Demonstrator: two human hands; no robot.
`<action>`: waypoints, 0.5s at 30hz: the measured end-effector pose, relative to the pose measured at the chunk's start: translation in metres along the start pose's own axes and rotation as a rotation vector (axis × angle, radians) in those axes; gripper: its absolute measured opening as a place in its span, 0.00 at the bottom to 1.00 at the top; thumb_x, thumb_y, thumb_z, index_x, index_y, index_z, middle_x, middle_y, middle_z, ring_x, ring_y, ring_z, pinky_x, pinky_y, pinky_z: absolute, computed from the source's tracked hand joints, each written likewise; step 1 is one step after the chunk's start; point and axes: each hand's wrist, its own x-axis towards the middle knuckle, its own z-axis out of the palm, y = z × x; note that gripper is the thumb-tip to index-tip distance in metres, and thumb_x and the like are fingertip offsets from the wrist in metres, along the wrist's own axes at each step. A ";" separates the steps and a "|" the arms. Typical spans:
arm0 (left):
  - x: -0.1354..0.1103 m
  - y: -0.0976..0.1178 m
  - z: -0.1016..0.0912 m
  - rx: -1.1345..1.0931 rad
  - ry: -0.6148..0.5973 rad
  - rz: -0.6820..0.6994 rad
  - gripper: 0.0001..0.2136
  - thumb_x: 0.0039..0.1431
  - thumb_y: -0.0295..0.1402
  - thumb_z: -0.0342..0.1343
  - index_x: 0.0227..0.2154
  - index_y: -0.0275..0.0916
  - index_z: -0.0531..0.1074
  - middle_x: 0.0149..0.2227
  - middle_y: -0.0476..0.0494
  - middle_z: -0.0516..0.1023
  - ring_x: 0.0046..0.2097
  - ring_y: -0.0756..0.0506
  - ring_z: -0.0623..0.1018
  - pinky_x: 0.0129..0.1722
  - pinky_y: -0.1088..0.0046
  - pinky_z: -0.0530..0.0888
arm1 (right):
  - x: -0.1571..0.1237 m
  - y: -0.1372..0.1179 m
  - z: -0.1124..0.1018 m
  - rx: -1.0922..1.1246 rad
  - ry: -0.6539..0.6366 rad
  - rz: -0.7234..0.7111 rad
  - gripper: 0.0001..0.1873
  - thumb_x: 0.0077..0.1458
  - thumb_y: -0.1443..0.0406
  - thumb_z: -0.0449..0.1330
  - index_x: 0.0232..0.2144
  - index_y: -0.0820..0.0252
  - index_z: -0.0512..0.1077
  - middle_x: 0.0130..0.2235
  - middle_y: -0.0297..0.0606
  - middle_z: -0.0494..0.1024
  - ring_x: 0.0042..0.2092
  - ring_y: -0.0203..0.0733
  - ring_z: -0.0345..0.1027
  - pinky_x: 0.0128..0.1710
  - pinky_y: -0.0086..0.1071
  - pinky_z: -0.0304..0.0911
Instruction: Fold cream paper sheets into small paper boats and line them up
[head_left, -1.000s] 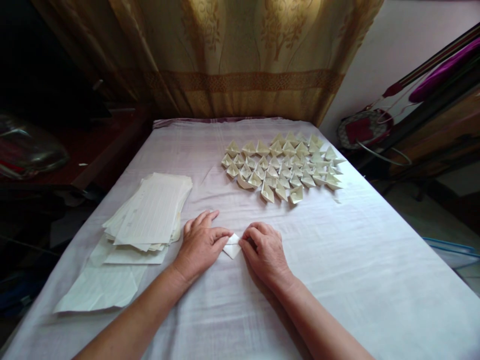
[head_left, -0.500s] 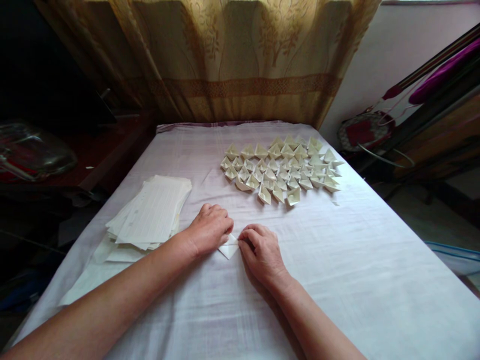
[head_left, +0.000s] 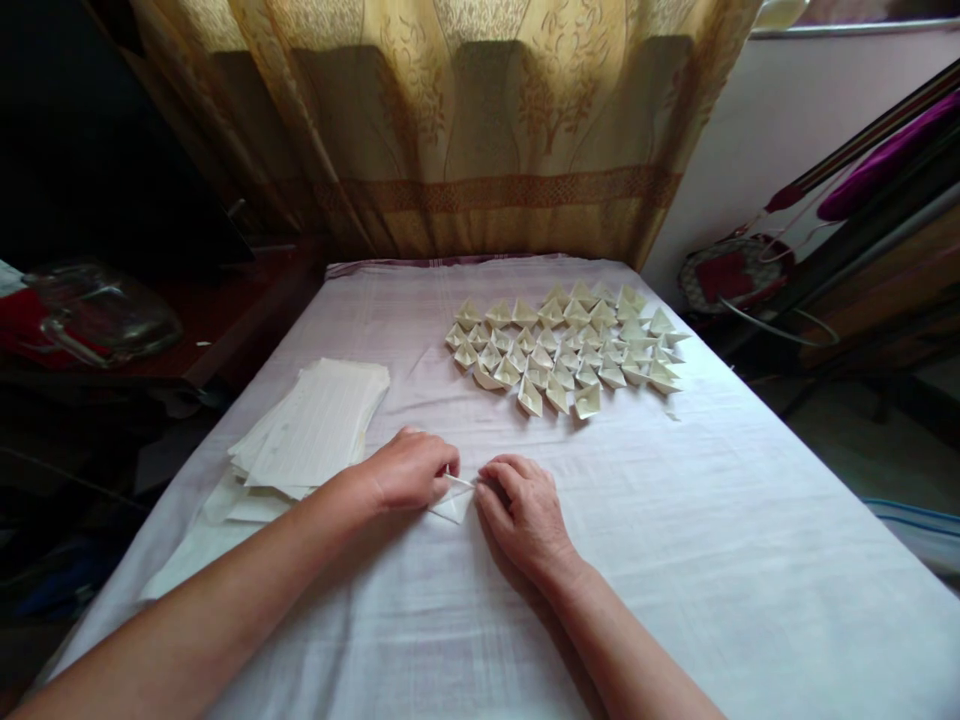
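A small piece of folded white paper lies on the white cloth, between my hands. My left hand pinches its upper left part, where a flap stands slightly raised. With fingers bent together, my right hand grips the paper's right corner; the fingertips partly hide that corner. Beyond the hands, several folded paper boats stand in close rows. Beside my left forearm is a stack of lined paper sheets, its lower sheets fanned out toward me.
The cloth-covered table reaches a patterned gold curtain at the back. On the left, a clear glass jar lies on a dark red surface. A bag rests beyond the right table edge.
My left hand has shifted slightly left and lower, and the paper's upper flap now stands raised. My right hand keeps almost the same place. The view has tilted up a little.
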 end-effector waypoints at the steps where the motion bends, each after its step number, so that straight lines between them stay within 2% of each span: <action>1: -0.004 -0.003 0.000 -0.038 0.016 -0.010 0.05 0.50 0.29 0.55 0.29 0.42 0.75 0.32 0.49 0.79 0.37 0.45 0.75 0.40 0.70 0.67 | -0.001 0.000 0.001 0.001 0.014 0.005 0.07 0.56 0.66 0.59 0.38 0.57 0.74 0.41 0.40 0.78 0.44 0.45 0.70 0.46 0.39 0.59; 3: -0.012 -0.007 0.003 -0.112 0.060 -0.049 0.04 0.52 0.29 0.53 0.29 0.40 0.72 0.30 0.50 0.77 0.34 0.47 0.74 0.34 0.73 0.67 | -0.002 0.000 0.002 0.013 0.046 0.017 0.12 0.54 0.65 0.60 0.43 0.58 0.72 0.43 0.42 0.78 0.45 0.47 0.70 0.47 0.41 0.60; 6: -0.022 -0.009 0.015 -0.263 0.152 -0.102 0.06 0.59 0.33 0.47 0.31 0.39 0.68 0.29 0.51 0.73 0.31 0.49 0.72 0.30 0.76 0.67 | -0.004 -0.001 0.005 0.073 0.080 0.029 0.19 0.52 0.63 0.62 0.47 0.58 0.70 0.45 0.43 0.79 0.46 0.48 0.71 0.49 0.42 0.62; 8: -0.025 -0.006 0.029 -0.634 0.266 -0.099 0.05 0.58 0.34 0.50 0.30 0.39 0.65 0.27 0.53 0.69 0.30 0.50 0.70 0.29 0.77 0.66 | -0.004 -0.002 0.006 0.124 0.103 0.022 0.20 0.51 0.63 0.63 0.47 0.58 0.70 0.45 0.42 0.79 0.47 0.48 0.72 0.48 0.41 0.64; 10: -0.025 -0.003 0.044 -0.814 0.330 -0.070 0.07 0.58 0.37 0.53 0.29 0.40 0.64 0.27 0.53 0.67 0.30 0.51 0.69 0.30 0.77 0.67 | -0.004 -0.004 0.006 0.163 0.116 -0.001 0.15 0.52 0.64 0.62 0.45 0.57 0.72 0.42 0.40 0.80 0.44 0.45 0.73 0.45 0.37 0.65; 13: -0.025 0.003 0.061 -0.795 0.449 -0.053 0.09 0.61 0.38 0.53 0.28 0.40 0.65 0.27 0.53 0.68 0.30 0.50 0.70 0.31 0.76 0.69 | -0.002 -0.007 0.003 0.157 0.132 -0.101 0.04 0.57 0.67 0.58 0.35 0.56 0.73 0.33 0.35 0.80 0.35 0.40 0.72 0.37 0.32 0.63; 15: -0.027 0.005 0.066 -0.590 0.578 -0.027 0.06 0.62 0.35 0.54 0.31 0.40 0.68 0.31 0.50 0.73 0.35 0.47 0.73 0.37 0.72 0.72 | 0.001 -0.008 -0.001 0.074 0.156 -0.206 0.07 0.59 0.70 0.56 0.32 0.56 0.73 0.31 0.34 0.78 0.33 0.39 0.69 0.36 0.32 0.60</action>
